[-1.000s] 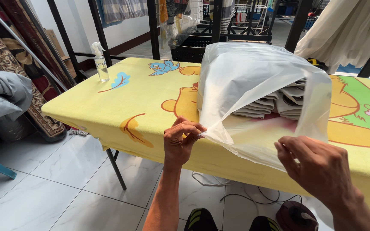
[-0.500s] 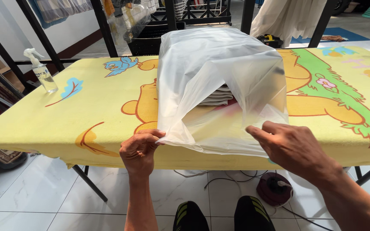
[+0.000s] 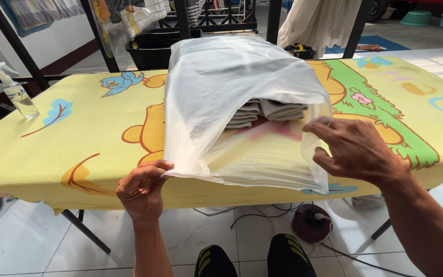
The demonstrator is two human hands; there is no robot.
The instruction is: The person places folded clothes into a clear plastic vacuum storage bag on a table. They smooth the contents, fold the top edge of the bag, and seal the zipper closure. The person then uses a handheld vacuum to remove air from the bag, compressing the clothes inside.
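pinching the open edge of one translucent plastic bag (image 3: 232,97), the left hand (image 3: 142,191) is gripping its lower left corner at the table's near edge, while the right hand (image 3: 357,150) is holding the right rim, now raised higher than half a second ago. inside, one stack of folded grey cloths (image 3: 267,112) is showing. the bag is lying on one yellow cartoon-printed table (image 3: 78,143); one spray bottle (image 3: 15,92) is standing far left.

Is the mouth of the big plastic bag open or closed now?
Open. The plastic bag gapes toward the camera, showing folded grey clothes inside; the left hand and right hand hold its edges.
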